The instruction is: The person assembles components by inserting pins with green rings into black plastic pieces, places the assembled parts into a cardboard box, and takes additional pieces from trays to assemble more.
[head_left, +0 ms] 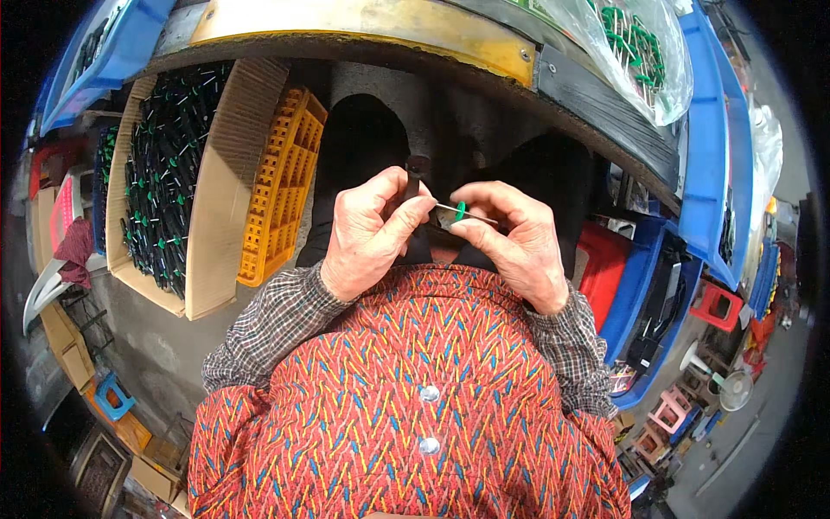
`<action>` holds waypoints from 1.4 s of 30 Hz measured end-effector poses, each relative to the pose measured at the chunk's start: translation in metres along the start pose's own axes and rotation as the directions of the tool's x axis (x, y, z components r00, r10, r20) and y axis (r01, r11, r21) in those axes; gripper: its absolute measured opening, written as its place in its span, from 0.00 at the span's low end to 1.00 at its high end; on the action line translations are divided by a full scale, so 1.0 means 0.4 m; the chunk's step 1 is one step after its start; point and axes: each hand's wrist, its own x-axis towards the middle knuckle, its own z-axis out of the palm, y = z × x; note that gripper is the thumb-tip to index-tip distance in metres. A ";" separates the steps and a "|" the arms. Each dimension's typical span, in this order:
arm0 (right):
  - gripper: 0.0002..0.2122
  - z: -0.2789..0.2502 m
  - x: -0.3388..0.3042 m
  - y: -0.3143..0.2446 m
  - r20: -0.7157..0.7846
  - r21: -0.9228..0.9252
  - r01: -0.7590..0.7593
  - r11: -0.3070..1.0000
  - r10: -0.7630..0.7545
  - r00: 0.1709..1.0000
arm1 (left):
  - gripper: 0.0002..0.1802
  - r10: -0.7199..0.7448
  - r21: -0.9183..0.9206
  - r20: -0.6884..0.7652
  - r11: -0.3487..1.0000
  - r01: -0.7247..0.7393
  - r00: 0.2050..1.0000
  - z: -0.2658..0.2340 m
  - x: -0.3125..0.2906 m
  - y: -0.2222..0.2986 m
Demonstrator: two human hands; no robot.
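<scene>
In front of my lap, my left hand (367,227) pinches a slim black strip-like piece (413,185) between thumb and fingers. My right hand (526,246) is close beside it, thumb and forefinger closed around a thin metal rod with a small green piece (460,211) on it. The rod's left end meets my left fingertips at the black piece. Whether it goes into that piece is hidden by the fingers.
A cardboard box (212,186) of black pieces with green parts stands at left, beside an orange plastic crate (281,186). The workbench edge (372,30) curves ahead. A clear bag (670,65) of green-ended rods lies upper right, near blue bins (705,138).
</scene>
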 end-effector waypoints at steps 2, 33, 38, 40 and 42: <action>0.08 0.001 0.002 0.002 0.020 -0.071 0.012 0.997 -0.010 1.000 | 0.06 -0.017 -0.004 0.018 1.000 0.017 1.000 -0.001 0.000 -0.002; 0.08 0.053 0.006 -0.016 0.167 -0.013 0.080 0.997 -0.077 0.983 | 0.11 -0.055 -0.439 0.062 0.895 0.076 0.997 -0.091 -0.048 -0.028; 0.09 0.054 0.014 -0.032 0.164 -0.123 0.179 0.976 -0.158 0.974 | 0.12 -0.068 -0.533 0.075 0.840 0.098 0.995 -0.108 -0.053 -0.039; 0.09 0.059 0.015 -0.038 0.171 -0.143 0.189 0.972 -0.163 0.972 | 0.12 -0.061 -0.561 0.084 0.822 0.098 0.995 -0.113 -0.057 -0.044; 0.10 0.062 0.016 -0.044 0.177 -0.175 0.207 0.963 -0.176 0.968 | 0.12 -0.066 -0.599 0.091 0.794 0.108 0.994 -0.114 -0.060 -0.051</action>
